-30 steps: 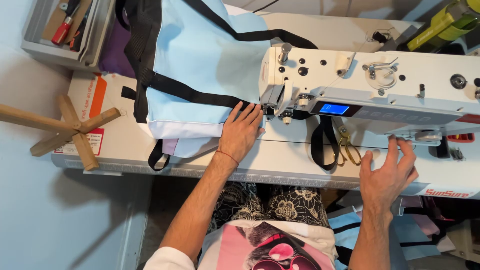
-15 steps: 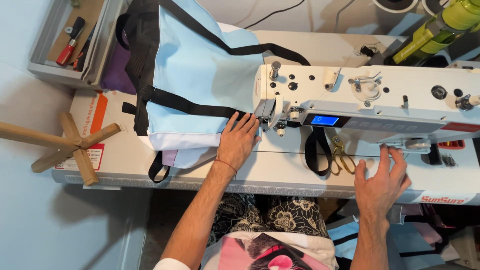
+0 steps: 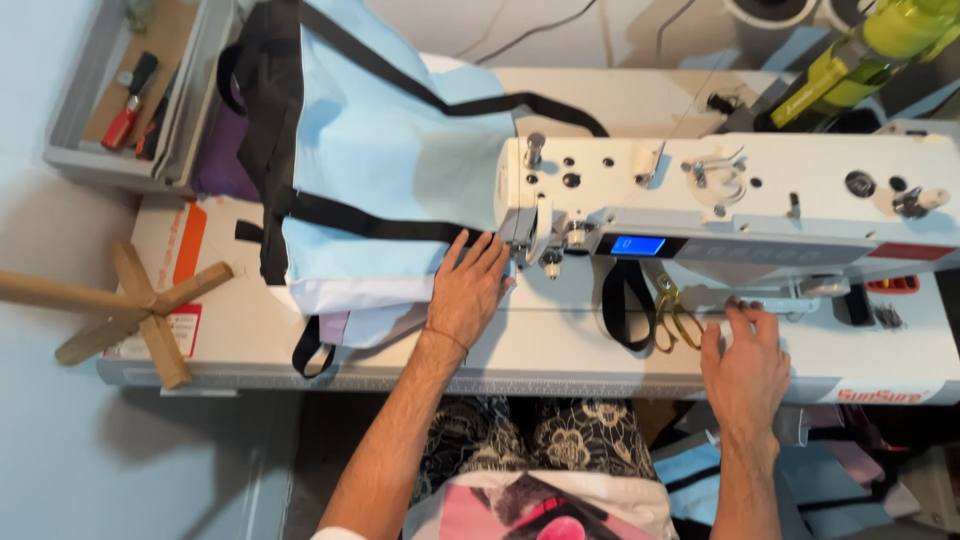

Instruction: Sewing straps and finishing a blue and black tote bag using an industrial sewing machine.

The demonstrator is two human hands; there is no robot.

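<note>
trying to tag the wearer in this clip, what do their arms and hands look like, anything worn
Both forearms are bare, with no gloves, rings or watch visible. The left hand has a thin reddish-brown string band around the wrist. The right hand has a bare wrist. A bit of white sleeve shows at the upper left arm, at the frame's bottom edge.

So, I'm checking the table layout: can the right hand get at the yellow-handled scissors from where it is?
Probably yes. The right hand rests just beside the scissors on the table, and nothing lies between them.
</note>
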